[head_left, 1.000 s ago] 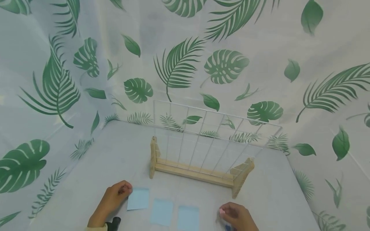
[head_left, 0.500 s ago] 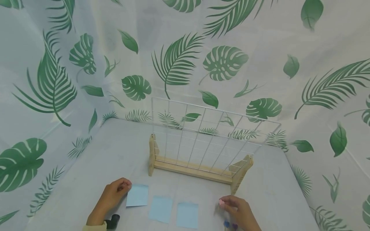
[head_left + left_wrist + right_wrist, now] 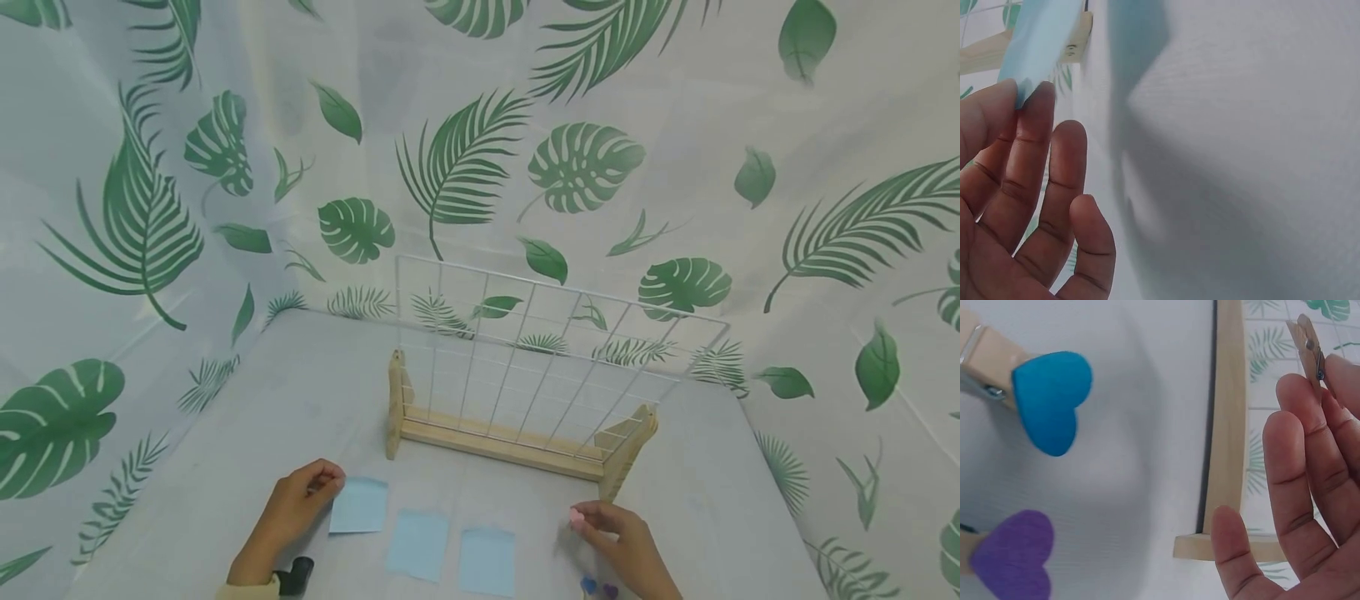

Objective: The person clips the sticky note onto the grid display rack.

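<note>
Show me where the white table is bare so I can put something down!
There's open white table left of the wooden stand, beyond the left hand, and more right of the stand, beyond the right hand. A smaller gap lies between the right hand and the nearest blue note. It's crowded around the blue heart, purple heart and row of blue notes.

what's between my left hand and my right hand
The head view shows three blue paper squares between the left hand and the right hand; the left pinches one.
</note>
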Tool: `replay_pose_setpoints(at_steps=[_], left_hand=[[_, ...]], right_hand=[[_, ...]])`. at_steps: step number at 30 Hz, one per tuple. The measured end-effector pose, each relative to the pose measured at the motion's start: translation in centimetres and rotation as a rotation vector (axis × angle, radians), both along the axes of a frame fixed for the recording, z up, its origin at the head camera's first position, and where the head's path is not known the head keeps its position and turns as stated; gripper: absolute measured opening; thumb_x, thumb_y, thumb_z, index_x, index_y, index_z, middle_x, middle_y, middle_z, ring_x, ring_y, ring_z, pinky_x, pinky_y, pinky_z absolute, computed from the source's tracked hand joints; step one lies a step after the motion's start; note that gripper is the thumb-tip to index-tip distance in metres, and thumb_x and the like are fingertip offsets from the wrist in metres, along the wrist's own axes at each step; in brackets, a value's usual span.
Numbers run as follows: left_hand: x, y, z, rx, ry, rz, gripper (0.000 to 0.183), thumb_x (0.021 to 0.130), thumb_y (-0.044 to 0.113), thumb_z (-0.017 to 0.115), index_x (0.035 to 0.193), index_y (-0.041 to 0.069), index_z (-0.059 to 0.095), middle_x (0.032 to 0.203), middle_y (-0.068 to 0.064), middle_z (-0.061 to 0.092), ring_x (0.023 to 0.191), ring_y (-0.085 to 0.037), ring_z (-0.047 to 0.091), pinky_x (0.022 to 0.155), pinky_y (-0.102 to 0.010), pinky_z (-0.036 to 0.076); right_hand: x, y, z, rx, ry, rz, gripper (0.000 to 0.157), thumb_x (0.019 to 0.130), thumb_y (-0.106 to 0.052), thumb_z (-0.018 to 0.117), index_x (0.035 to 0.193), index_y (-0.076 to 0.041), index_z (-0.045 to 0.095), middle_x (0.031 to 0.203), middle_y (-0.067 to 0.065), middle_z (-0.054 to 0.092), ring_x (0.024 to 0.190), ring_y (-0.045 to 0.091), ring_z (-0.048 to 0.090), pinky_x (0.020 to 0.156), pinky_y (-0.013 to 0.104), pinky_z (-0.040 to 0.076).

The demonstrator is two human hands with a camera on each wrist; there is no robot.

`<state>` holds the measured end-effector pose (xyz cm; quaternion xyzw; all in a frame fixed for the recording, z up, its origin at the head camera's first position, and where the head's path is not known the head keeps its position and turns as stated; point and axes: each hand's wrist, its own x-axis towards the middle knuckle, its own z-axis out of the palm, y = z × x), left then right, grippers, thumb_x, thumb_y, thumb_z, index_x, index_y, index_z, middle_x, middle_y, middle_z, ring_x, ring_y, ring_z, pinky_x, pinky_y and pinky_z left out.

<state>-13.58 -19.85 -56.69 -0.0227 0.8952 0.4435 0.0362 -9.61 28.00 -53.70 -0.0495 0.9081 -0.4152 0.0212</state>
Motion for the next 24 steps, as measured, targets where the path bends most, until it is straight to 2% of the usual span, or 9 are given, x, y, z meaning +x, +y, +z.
replay_pose_setpoints(at_steps=[7,16,24], left_hand=[[-0.2,0.2,0.9,0.023,0.011,0.009,0.005,0.105,0.011,0.071,0.107,0.007,0.074,0.091,0.004,0.071,0.089,-0.014,0.066,0.083,-0.035,0.057],[-0.5,0.2,2.2,0.124,0.02,0.019,0.008,0.104,0.011,0.072,0.109,0.005,0.074,0.091,0.002,0.072,0.085,-0.013,0.066,0.076,-0.024,0.057],[-0.9,0.8,3.4,0.243,0.046,0.025,0.012,0.105,0.012,0.073,0.111,0.002,0.074,0.092,-0.003,0.074,0.08,-0.014,0.068,0.073,-0.024,0.062]], right_hand=[[-0.3,-0.1,0.3,-0.014,0.061,0.008,0.015,0.099,-0.01,0.078,0.113,-0.003,0.079,0.095,0.0,0.081,0.089,0.003,0.072,0.083,0.026,0.06],[-0.4,-0.4,0.8,-0.07,0.169,-0.003,0.012,0.097,-0.001,0.078,0.109,0.0,0.078,0.09,0.001,0.08,0.083,-0.001,0.071,0.076,0.023,0.062],[-0.7,-0.8,1.8,-0.138,0.175,-0.009,0.014,0.096,0.003,0.077,0.11,0.003,0.077,0.087,-0.002,0.077,0.08,0.002,0.07,0.077,0.019,0.061]])
